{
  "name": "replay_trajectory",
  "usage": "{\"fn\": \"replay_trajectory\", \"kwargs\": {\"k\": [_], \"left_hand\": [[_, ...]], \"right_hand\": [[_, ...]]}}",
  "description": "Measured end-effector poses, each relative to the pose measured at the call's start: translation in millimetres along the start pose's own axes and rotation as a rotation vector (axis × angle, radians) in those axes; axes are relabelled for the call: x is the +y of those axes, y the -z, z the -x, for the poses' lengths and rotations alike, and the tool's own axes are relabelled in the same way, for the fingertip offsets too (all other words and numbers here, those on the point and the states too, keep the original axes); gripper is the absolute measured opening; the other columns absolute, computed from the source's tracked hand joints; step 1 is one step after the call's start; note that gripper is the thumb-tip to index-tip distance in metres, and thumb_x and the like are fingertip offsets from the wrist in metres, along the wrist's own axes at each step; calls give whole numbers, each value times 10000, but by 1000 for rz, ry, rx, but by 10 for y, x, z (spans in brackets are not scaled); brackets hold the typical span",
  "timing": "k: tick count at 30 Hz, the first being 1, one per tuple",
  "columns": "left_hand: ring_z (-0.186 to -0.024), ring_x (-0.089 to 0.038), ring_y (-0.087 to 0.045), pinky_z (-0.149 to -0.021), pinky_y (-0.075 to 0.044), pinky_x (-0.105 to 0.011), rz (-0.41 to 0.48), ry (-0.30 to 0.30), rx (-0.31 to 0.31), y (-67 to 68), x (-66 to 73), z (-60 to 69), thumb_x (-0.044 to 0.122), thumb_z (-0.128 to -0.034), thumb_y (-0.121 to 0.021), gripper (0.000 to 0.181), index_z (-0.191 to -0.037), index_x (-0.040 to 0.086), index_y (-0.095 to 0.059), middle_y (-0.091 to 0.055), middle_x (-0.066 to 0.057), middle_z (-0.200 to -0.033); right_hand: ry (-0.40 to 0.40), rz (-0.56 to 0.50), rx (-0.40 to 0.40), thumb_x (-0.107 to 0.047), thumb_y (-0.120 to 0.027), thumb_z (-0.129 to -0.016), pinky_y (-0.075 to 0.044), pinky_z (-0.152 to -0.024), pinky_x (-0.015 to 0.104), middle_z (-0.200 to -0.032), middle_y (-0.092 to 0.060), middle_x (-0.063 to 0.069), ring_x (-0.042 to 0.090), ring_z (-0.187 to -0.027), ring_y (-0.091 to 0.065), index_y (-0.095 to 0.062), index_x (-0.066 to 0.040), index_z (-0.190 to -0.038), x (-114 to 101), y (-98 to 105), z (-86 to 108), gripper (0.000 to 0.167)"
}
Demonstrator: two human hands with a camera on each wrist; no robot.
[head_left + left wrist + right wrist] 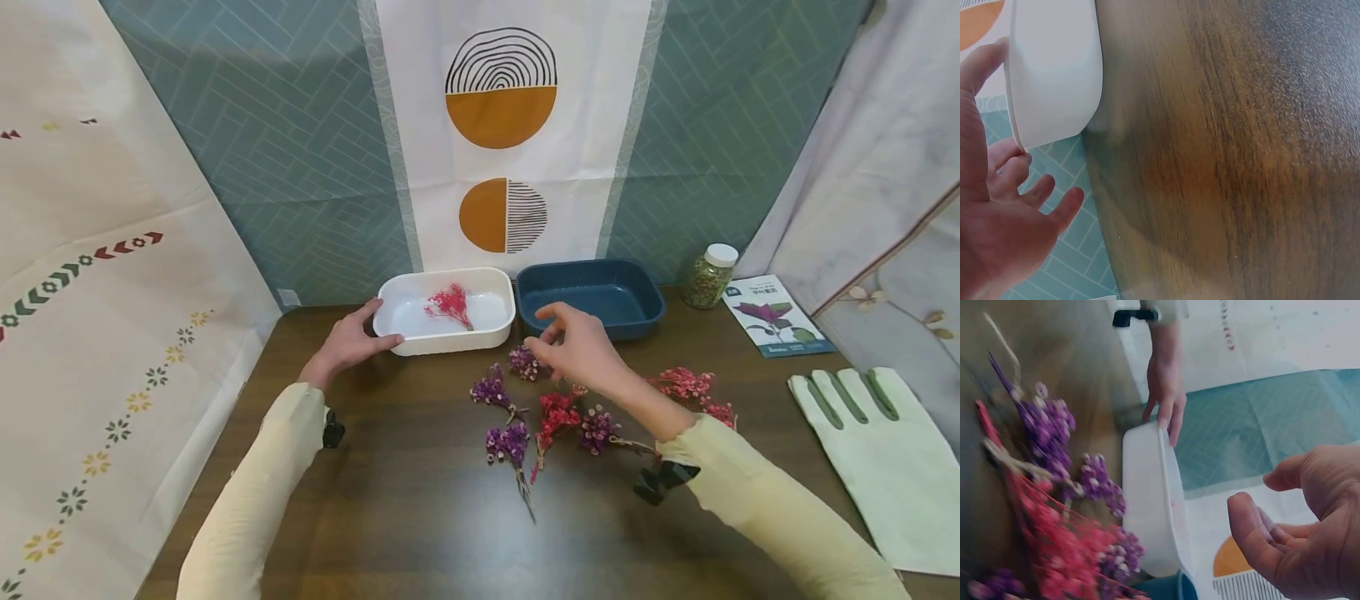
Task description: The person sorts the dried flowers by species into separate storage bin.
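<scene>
My left hand (347, 343) holds the left end of a white rectangular dish (442, 342), thumb and fingers spanning its end at the rim, as the left wrist view (1060, 75) also shows. A sprig of pinkish-red dried flowers (450, 304) lies inside that dish. My right hand (581, 346) is raised over the front of a navy blue dish (645, 321), its thumb and bent index finger apart with nothing between them. Below it lie purple dried-flower sprigs (508, 443) and a red sprig (557, 414) on the table. More red flowers (686, 383) are partly hidden by my right forearm.
A lidded jar of dried bits (708, 279) stands right of the blue dish, beside a flower-printed packet (776, 317). Pale gloves with green parts (885, 475) lie at the table's right edge. Patterned cloths (322, 167) hang behind the dark wooden table (405, 500).
</scene>
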State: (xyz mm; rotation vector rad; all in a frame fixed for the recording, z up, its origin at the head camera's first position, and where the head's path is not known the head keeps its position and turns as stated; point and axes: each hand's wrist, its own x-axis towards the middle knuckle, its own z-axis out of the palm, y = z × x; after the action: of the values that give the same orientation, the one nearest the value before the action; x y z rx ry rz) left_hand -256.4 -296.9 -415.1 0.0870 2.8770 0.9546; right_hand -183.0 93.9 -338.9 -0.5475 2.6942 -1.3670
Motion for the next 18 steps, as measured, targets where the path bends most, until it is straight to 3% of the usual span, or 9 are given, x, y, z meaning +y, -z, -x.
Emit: {"fn": "replay_trajectory", "kwargs": {"k": [6, 18], "left_hand": [[-1427, -411, -278, -1111, -261, -628, -10, -2, -1, -5, 0, 12, 538, -841, -730, 1015, -1597, 89, -223, -222, -181, -1624], [-1428, -410, -275, -1106, -264, -636, -2, 3, -9, -4, -13, -20, 548, -832, -736, 1027, -1600, 100, -221, -220, -177, -1626]], "right_hand": [[-58, -50, 33, -169, -716, -932, -560, -549, 335, -805, -676, 54, 263, -538, -657, -552, 33, -1295, 166, -74, 405, 447], [-246, -168, 72, -64, -758, -880, -543, -446, 352, -702, -665, 31, 204, -463, -618, -611, 47, -1171, 472, -523, 1036, 345]]}}
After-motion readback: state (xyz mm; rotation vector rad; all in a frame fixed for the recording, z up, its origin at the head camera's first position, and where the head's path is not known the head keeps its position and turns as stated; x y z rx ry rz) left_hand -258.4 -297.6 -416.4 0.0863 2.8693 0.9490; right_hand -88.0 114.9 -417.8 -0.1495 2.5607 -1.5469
